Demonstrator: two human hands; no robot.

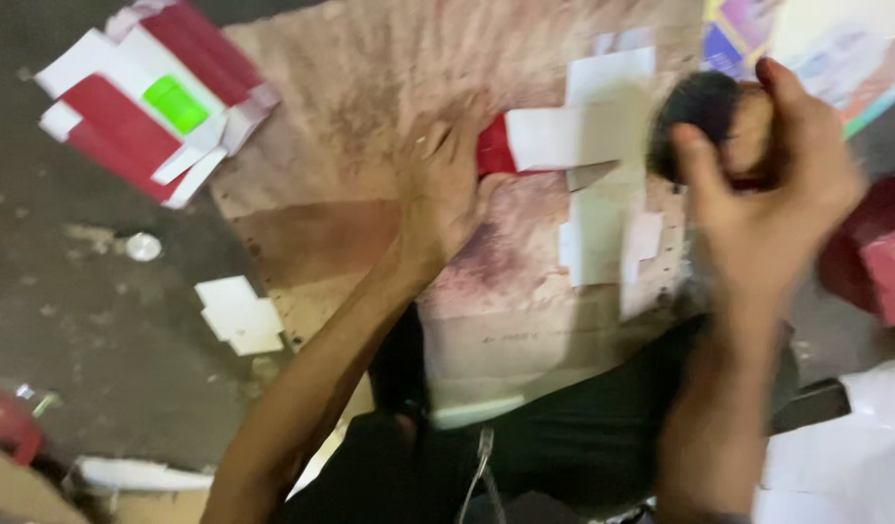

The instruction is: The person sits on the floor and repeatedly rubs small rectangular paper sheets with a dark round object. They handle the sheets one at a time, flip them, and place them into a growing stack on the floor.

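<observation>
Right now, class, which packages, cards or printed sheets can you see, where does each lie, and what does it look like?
Flat red and white carton blanks: top left on the floor, stacked, one with a green patch.
Red and white carton blank: on the pinkish board, under the left hand.
Small white cards: on the floor, left of the board.
Colourful printed sheet: top right corner.
Right hand: grips a dark round object.
</observation>
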